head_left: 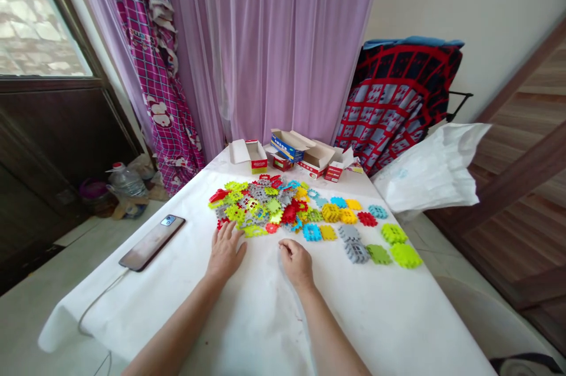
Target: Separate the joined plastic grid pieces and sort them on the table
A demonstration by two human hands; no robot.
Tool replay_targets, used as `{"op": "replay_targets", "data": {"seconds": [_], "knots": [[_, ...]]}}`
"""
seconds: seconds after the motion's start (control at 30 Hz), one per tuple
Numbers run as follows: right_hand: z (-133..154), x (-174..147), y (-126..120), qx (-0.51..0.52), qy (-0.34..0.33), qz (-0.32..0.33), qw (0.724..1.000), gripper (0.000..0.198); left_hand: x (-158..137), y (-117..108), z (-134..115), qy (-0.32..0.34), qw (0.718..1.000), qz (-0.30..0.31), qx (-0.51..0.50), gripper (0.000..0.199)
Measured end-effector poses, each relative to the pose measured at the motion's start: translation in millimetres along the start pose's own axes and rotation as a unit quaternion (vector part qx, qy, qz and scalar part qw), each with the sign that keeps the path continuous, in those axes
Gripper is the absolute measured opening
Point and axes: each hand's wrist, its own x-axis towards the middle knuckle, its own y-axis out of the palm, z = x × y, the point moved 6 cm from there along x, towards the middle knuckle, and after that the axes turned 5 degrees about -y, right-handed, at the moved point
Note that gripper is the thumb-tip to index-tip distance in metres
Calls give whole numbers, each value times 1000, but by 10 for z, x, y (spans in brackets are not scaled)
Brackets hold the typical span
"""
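Observation:
A loose pile of toothed plastic building pieces (260, 202) in lime green, grey, red, blue and yellow lies on the white-covered table (265, 305). My left hand (225, 249) is palm down with its fingers spread, the fingertips at the pile's near-left edge; no piece shows in its grasp. Right of it, my right hand (296, 261) rests on the cloth with curled fingers, and no piece is visible in it. Beyond that hand are sorted stacks by colour: yellow pieces (331, 213), grey pieces (356, 251), blue pieces (312, 233), red pieces (367, 219) and lime pieces (405, 255).
Several opened small cardboard boxes (287, 146) stand along the table's back edge. A phone (152, 242) with a cable lies at the left. A white plastic bag (431, 172) sits beyond the right edge. Pale purple curtains (287, 40) hang behind.

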Motion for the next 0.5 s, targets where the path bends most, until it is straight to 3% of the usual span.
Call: {"op": "replay_targets", "data": {"seconds": [0.23, 0.37, 0.43, 0.5], "knots": [[-13, -3, -13, -2, 5, 6, 1000, 28, 81, -46, -282, 132, 991, 21, -24, 33], [-8, -12, -22, 0, 14, 11, 1000, 28, 231, -26, -439, 162, 986, 14, 19, 35], [0, -14, -33, -11, 24, 13, 1000, 28, 254, -26, -595, 240, 968, 31, 66, 32], [3, -19, -45, -26, 31, 17, 999, 30, 209, -54, -789, 357, 923, 52, 134, 33]]}}
